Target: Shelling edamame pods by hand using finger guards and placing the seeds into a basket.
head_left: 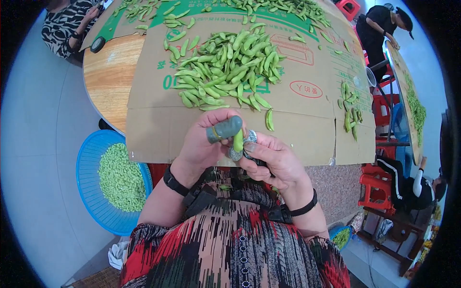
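Observation:
A single green soybean pod is pinched between my two hands, above the near edge of the cardboard. My left hand grips it with a green rubber cot over the thumb. From the other side, my right hand closes on the pod with bent fingers, some wrapped in patterned tape. Just beyond my hands, a heap of unshelled soybean pods lies on the flattened cardboard. One loose pod lies close to my right hand.
A blue plastic basket of shelled green beans stands low at my left. A smaller group of pods lies on the cardboard's right side. Red stools and another table stand to the right, with people nearby. Another person sits at the far left.

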The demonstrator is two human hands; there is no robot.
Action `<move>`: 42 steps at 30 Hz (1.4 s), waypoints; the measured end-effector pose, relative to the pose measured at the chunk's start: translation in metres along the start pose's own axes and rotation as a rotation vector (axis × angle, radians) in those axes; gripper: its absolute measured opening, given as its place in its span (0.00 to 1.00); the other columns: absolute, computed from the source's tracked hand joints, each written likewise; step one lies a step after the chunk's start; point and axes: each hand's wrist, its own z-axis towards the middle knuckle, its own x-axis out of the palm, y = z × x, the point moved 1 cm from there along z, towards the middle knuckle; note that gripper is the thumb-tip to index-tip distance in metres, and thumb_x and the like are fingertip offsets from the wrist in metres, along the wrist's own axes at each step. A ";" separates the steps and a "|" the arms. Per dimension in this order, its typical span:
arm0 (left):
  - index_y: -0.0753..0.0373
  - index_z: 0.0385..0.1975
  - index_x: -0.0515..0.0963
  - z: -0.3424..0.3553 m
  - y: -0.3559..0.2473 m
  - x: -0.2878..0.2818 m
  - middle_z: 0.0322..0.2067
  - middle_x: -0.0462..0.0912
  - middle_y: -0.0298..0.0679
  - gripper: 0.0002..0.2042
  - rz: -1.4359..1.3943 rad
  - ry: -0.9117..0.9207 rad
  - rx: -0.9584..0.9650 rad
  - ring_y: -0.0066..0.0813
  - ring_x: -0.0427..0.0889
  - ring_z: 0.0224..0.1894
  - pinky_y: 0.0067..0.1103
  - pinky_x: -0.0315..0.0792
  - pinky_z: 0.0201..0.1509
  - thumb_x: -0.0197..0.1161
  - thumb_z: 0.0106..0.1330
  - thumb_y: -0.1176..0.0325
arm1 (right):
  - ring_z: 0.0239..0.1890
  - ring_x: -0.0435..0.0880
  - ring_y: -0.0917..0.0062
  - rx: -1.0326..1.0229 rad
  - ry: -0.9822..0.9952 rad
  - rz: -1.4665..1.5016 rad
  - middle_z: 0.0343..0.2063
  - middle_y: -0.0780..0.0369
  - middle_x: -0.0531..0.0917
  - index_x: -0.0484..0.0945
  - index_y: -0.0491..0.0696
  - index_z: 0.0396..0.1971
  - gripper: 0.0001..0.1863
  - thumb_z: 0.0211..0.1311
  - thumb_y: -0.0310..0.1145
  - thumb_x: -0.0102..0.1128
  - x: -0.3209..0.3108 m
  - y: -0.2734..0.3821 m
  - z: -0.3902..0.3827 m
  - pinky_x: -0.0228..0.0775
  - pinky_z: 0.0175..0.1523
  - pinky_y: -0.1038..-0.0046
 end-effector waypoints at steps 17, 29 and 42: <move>0.62 0.35 0.76 0.003 -0.001 0.009 0.30 0.79 0.33 0.05 -0.019 -0.078 0.009 0.15 0.75 0.30 0.12 0.68 0.34 0.56 0.61 0.72 | 0.14 0.57 0.93 -0.159 -0.015 -0.174 0.15 0.71 0.68 0.73 0.48 0.34 0.09 0.68 0.33 0.43 -0.009 0.003 0.009 0.47 0.17 0.87; 0.65 0.37 0.76 0.006 0.002 0.026 0.26 0.75 0.30 0.07 0.401 -0.265 0.044 0.15 0.70 0.24 0.11 0.63 0.28 0.57 0.60 0.75 | 0.15 0.61 0.94 -0.322 -0.317 -0.501 0.15 0.74 0.70 0.75 0.46 0.28 0.08 0.64 0.32 0.49 -0.018 0.014 0.008 0.51 0.19 0.87; 0.65 0.34 0.78 0.003 -0.001 0.035 0.28 0.79 0.32 0.11 0.665 0.013 -0.085 0.16 0.75 0.31 0.15 0.69 0.37 0.52 0.54 0.83 | 0.22 0.78 0.56 -0.708 -0.861 -1.704 0.19 0.51 0.78 0.76 0.43 0.29 0.11 0.56 0.37 0.58 -0.025 0.028 0.026 0.69 0.26 0.61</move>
